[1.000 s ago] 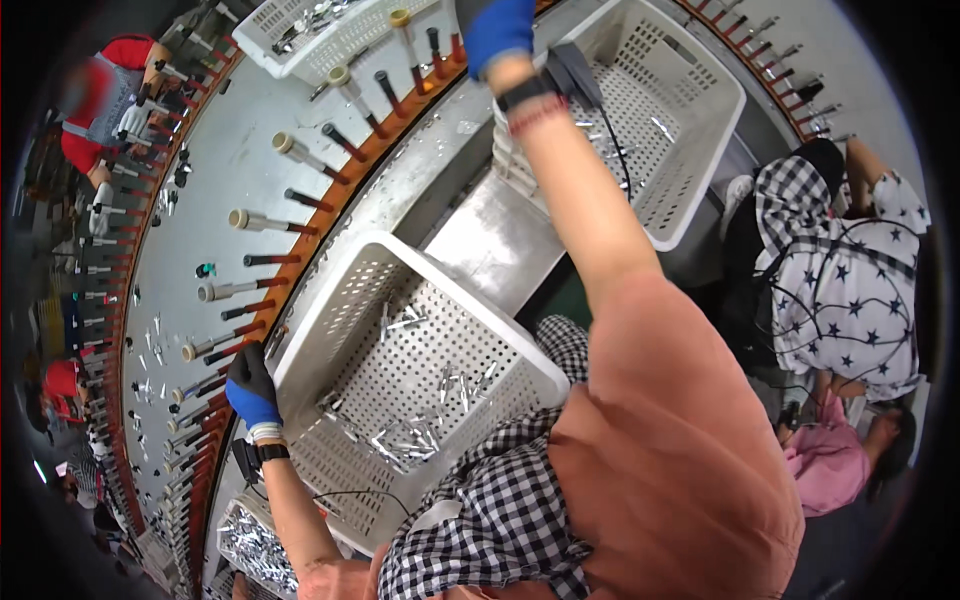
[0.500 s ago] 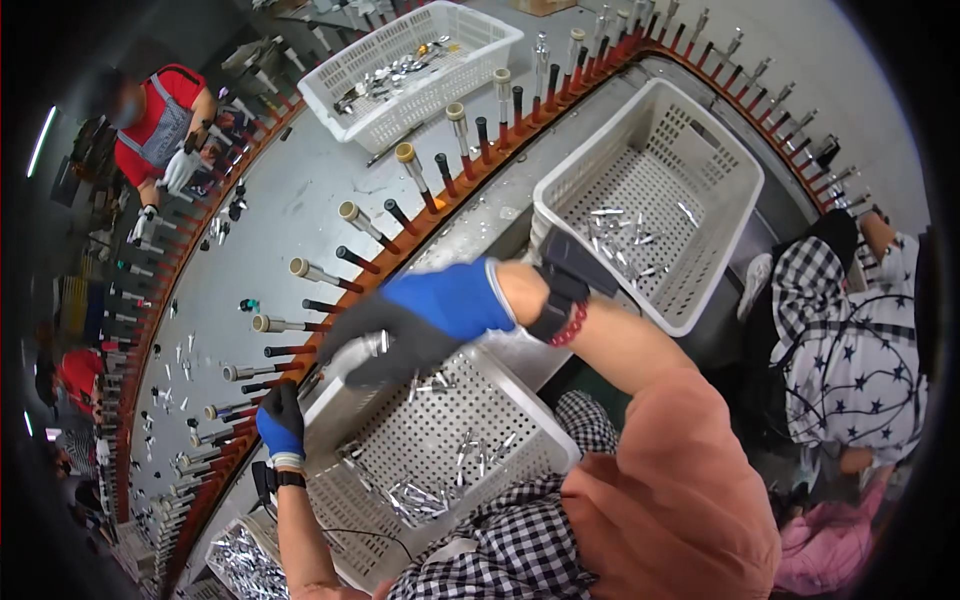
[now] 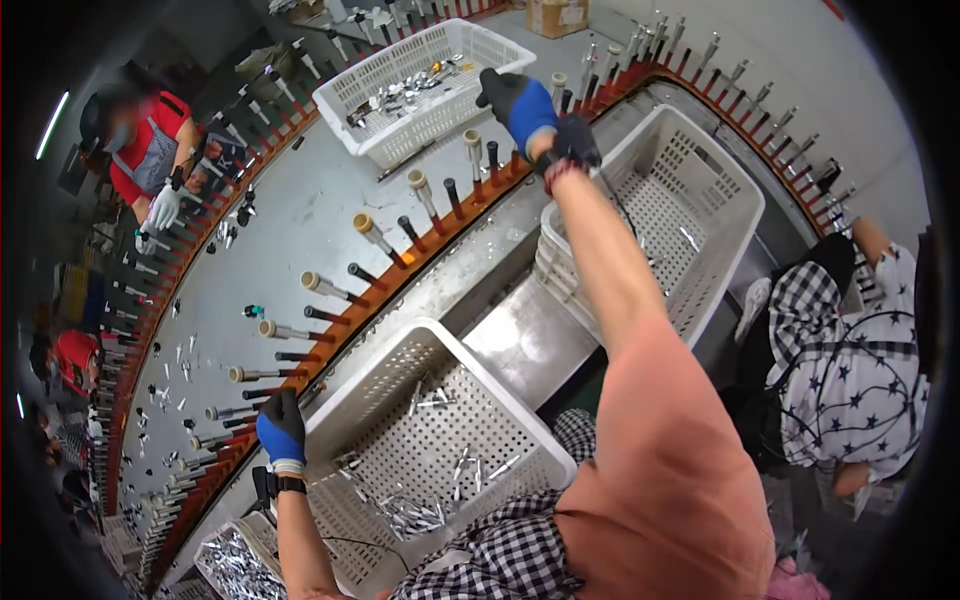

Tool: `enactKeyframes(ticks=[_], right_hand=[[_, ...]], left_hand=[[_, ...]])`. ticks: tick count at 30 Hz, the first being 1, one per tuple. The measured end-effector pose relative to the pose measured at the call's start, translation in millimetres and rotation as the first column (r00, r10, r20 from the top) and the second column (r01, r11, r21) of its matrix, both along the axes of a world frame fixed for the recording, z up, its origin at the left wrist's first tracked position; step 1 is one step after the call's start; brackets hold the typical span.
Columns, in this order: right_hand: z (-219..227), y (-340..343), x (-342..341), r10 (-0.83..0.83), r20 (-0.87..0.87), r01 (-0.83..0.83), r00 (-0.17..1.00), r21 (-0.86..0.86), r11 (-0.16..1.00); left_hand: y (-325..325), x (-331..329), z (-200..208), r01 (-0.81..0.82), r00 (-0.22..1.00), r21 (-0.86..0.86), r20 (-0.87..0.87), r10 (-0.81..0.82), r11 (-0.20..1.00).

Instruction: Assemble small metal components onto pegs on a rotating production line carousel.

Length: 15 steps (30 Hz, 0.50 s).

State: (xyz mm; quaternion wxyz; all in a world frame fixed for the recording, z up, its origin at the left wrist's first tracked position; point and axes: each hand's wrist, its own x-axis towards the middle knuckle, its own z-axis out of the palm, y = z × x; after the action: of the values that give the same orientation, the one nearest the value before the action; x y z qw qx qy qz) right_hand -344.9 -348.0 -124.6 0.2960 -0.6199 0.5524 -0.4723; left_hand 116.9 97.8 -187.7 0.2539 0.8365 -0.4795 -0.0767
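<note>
My left hand [image 3: 282, 428], in a blue and black work glove, stays low at the left by the curved rail [image 3: 408, 262]. Its fingers are bent together near the black-and-red pegs, and whatever they hold is hidden. My right hand [image 3: 520, 108], gloved alike, reaches far over the rail with its arm stretched out. Those fingers are curled above a red peg base [image 3: 516, 166]; the hand covers what is between them. Metal-topped pegs [image 3: 425, 196] alternate with black-topped ones along the rail. Beneath my arms sits a white perforated basket [image 3: 500, 385] of small silver metal pieces [image 3: 415, 508].
Another white basket [image 3: 745, 195] stands at the right, a shallower one [image 3: 350, 90] with mixed metal parts on the grey table [image 3: 300, 215]. More silver pieces fill a bin [image 3: 240, 565] at lower left. Co-workers are across the table [image 3: 160, 150] and at the right [image 3: 850, 370].
My right hand has swung from over the near basket up and away to the rail's far stretch. The pegs have shifted along the rail toward the lower left. My left hand has hardly moved.
</note>
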Motion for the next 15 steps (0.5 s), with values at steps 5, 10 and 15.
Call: enactKeyframes(ticks=[5,10,15], right_hand=[[1,11,-24,0.136,0.195,-0.105,0.971,-0.161,0.981],[8,41,-6,0.239,0.03,-0.236,0.97,-0.088,0.968],[26,118,24,0.715,0.055,-0.624,0.697,-0.446,0.642]], left_hand=[[-20,-14,0,0.128,0.991,-0.018,0.041,-0.127,0.992],[-22,-10,-4,0.113,0.993,0.027,0.034,-0.113,0.993],[-14,4,-17,0.1,0.993,-0.009,0.056,-0.099,0.995]])
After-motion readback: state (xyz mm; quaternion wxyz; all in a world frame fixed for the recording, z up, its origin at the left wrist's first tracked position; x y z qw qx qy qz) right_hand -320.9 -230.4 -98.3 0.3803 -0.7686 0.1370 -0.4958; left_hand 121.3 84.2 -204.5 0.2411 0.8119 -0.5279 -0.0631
